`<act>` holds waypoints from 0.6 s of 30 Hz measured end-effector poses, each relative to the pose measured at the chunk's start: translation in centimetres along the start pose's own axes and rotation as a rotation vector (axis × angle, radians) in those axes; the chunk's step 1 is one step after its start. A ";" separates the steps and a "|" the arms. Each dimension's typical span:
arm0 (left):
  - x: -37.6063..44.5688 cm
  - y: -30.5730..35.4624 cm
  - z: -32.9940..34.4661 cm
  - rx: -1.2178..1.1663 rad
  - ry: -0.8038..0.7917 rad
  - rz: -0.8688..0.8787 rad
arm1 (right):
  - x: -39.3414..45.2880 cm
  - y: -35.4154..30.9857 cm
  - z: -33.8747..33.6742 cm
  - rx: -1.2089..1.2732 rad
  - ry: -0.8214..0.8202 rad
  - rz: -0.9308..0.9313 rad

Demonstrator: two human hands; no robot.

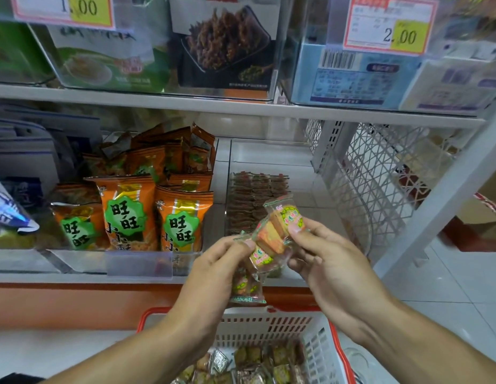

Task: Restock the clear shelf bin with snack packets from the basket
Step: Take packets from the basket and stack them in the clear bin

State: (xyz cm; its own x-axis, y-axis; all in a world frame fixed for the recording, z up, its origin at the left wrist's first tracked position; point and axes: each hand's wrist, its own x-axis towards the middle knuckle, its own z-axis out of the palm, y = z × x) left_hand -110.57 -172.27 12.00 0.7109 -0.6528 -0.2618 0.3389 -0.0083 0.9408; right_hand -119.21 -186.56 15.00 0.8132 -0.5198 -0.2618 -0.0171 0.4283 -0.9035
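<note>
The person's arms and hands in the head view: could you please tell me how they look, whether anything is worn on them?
Both forearms are bare, with no sleeves in view. The left hand and right hand wear no gloves; no rings, watch or wristband show. Fingernails are short and unpainted.

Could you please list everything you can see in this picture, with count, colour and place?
snack packets: several, clear with yellow-green labels, held before the shelf
clear shelf bin: one, transparent, lower shelf right, rows of packets at its back
basket: one, red and white, bottom centre, more packets inside
orange bags: many, orange with green labels, lower shelf left
price tags: two, white and yellow, top shelf
white mesh rack: one, right of bin
left hand: pinches packets
right hand: pinches packets
</note>
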 end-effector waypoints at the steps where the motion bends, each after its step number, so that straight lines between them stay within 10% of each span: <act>1: 0.0 -0.2 0.0 -0.001 0.002 0.008 | 0.0 0.0 0.0 0.027 -0.010 0.009; 10: -0.2 -0.1 0.1 -0.014 0.022 -0.008 | 0.0 -1.0 -0.9 -0.032 -0.189 0.010; 18: 0.6 0.9 -0.5 -0.249 -0.090 -0.189 | -0.6 -1.9 -2.5 -0.984 -0.351 -0.959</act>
State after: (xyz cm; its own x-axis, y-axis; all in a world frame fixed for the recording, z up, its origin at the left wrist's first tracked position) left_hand -109.52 -172.30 12.59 0.5671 -0.7221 -0.3963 0.6079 0.0422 0.7929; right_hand -121.09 -188.93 16.05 0.8385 -0.0399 0.5435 0.3422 -0.7375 -0.5822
